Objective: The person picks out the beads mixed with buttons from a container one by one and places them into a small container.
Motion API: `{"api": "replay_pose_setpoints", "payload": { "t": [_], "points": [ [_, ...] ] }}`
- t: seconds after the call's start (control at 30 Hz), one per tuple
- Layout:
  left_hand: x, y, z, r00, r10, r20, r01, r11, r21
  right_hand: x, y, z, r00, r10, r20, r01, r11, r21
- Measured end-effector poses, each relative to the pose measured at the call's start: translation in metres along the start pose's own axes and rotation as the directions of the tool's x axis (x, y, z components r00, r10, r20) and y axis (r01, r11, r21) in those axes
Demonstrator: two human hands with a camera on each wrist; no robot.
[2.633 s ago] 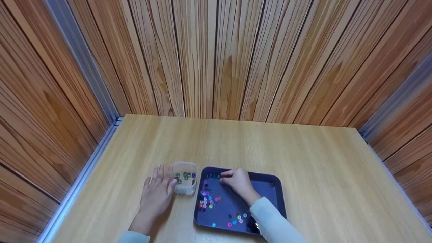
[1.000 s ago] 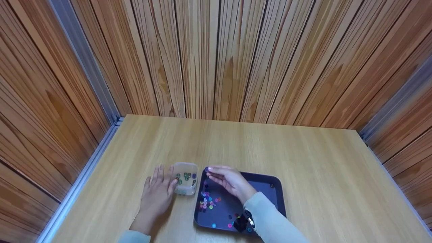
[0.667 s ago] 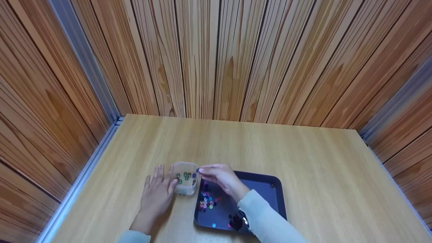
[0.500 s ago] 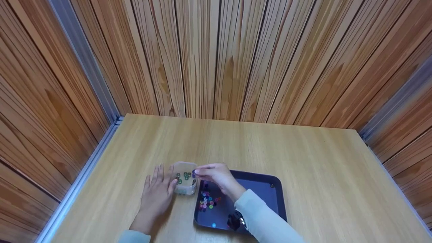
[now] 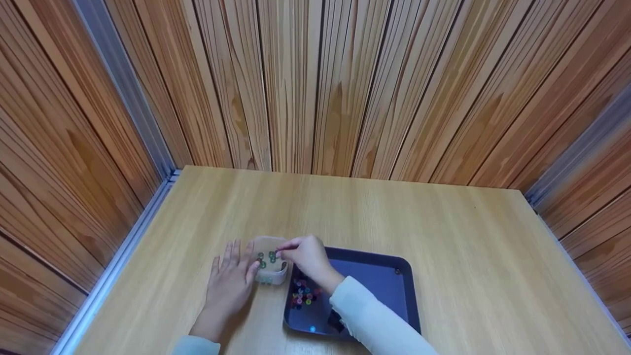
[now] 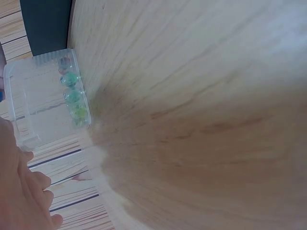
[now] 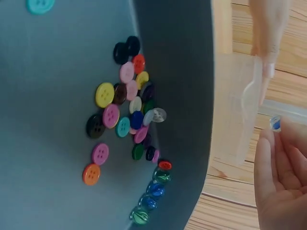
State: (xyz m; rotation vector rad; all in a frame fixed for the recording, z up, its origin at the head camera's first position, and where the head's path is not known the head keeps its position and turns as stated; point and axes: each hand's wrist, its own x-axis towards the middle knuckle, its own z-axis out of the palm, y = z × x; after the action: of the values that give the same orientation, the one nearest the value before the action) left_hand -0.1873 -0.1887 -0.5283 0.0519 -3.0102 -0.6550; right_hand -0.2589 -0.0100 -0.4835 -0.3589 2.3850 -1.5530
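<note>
My right hand (image 5: 310, 259) is over the right side of a clear plastic container (image 5: 271, 279). Between thumb and fingertips it pinches a blue-and-clear glass marble (image 7: 275, 123), best seen in the right wrist view. My left hand (image 5: 229, 281) lies at the container's left side, fingers extended and fingertips at the rim. Several greenish marbles (image 5: 272, 256) sit inside the container; the left wrist view shows green marbles (image 6: 72, 96) through its wall. More marbles (image 7: 156, 189) stand in a row along the wall of a dark tray (image 5: 374, 281), right of the container.
Colourful buttons (image 7: 111, 115) cluster by the tray's left wall. One light-blue button (image 5: 312, 329) lies near its front edge, and a single small brownish piece (image 5: 397, 271) at the back right. My right forearm (image 5: 377, 318) crosses the tray. Wood-patterned walls (image 5: 335, 98) enclose the table.
From the row of marbles in the tray's back left corner, my right hand has lifted one and carried it left over the container. The left hand has stayed put.
</note>
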Motion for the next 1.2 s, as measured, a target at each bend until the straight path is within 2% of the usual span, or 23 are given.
{"api": "replay_pose_setpoints", "payload": {
  "t": [0.2, 0.4, 0.5, 0.7, 0.93, 1.2],
  "points": [
    [-0.001, -0.001, 0.001, 1.000, 0.007, -0.012, -0.007, 1.000, 0.005, -0.001, -0.002, 0.003, 0.999, -0.029, 0.021, 0.032, 0.988, -0.153],
    [-0.001, -0.002, 0.001, 1.000, 0.003, -0.013, -0.003, 1.000, -0.003, 0.000, -0.002, 0.004, 0.994, -0.098, 0.043, 0.106, 0.962, -0.250],
    [-0.001, -0.002, 0.001, 1.000, 0.000, -0.010, 0.000, 1.000, -0.005, 0.000, -0.002, 0.005, 0.993, -0.108, 0.056, 0.119, 0.956, -0.269],
    [-0.001, 0.000, 0.001, 1.000, 0.005, -0.004, -0.005, 1.000, 0.000, 0.001, 0.000, -0.003, 0.995, -0.095, -0.007, 0.092, 0.977, -0.195],
    [-0.001, -0.001, 0.001, 0.999, -0.015, 0.029, 0.016, 1.000, -0.011, -0.001, 0.012, -0.022, 0.983, -0.136, -0.120, 0.118, 0.982, -0.149],
    [0.000, 0.000, 0.000, 1.000, -0.013, 0.025, 0.013, 1.000, -0.024, -0.006, 0.031, -0.045, 0.977, -0.033, -0.210, 0.031, 0.999, -0.011]
  ]
}}
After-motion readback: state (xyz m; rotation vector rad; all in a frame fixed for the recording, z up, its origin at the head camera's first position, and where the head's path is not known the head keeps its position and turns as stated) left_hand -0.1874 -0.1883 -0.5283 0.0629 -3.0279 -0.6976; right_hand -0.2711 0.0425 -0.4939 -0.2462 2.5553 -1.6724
